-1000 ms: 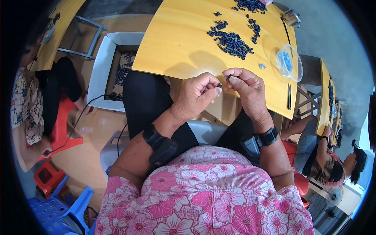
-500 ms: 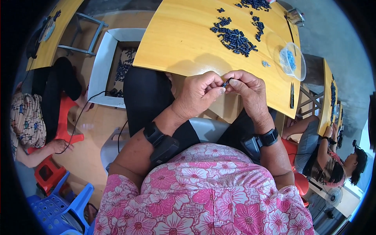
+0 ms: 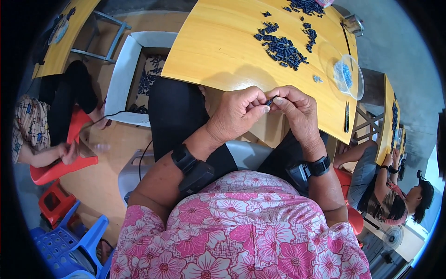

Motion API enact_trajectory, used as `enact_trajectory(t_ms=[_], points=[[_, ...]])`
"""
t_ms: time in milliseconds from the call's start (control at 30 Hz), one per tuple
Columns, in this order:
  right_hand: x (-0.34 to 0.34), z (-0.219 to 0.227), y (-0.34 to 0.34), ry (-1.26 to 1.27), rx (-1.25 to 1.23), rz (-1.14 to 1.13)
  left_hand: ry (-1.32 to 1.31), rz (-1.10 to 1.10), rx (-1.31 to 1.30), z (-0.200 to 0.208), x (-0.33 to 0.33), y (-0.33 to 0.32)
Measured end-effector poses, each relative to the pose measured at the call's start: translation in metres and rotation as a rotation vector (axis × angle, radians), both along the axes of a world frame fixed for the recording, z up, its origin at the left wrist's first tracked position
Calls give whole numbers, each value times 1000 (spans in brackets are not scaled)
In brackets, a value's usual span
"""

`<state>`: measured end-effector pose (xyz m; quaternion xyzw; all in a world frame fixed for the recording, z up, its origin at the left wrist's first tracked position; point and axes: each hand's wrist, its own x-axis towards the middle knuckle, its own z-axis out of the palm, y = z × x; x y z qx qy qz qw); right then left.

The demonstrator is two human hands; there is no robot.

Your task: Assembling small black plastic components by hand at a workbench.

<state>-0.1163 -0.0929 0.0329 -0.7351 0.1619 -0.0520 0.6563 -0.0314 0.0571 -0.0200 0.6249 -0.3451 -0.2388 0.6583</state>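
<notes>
Just off the table's near edge, a small black cylindrical part point(image 3: 271, 101) is pinched between both my hands. My left hand point(image 3: 239, 111) grips its left end with thumb and fingertips. My right hand point(image 3: 297, 108) has thumb and forefinger closed on the other end. The fingers cover most of the part, so its details are too small to tell. Beyond my hands, a heap of similar black parts point(image 3: 284, 52) lies on the yellow table point(image 3: 211, 51). To the right stands a clear plastic bowl point(image 3: 355, 79) with small blue pieces point(image 3: 344, 74) in it.
A few loose pieces point(image 3: 317, 79) lie beside the bowl, and a dark pen-like tool point(image 3: 346, 117) near the right edge. A metal cup point(image 3: 353, 24) stands farther back. A white-sided box point(image 3: 121, 76) with black parts is on the left. People sit at both sides.
My fingers have shifted slightly on the black part, and less blue shows at it. The person on the left has raised a hand. The view has shifted slightly.
</notes>
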Motion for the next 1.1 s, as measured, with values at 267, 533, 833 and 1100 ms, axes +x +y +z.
enact_trajectory(t_ms=[267,533,833,1100], points=[[1,1,-1,-14,-115,59,-9,-10,-20,-3,-1,2],[2,4,-6,-37,-228,164,115,-95,17,-4,-1,5],[1,1,-9,-15,-105,176,266,-148,-25,-4,-2,6],[-1,-4,-11,-38,-86,192,411,-213,-71,-4,-2,6]])
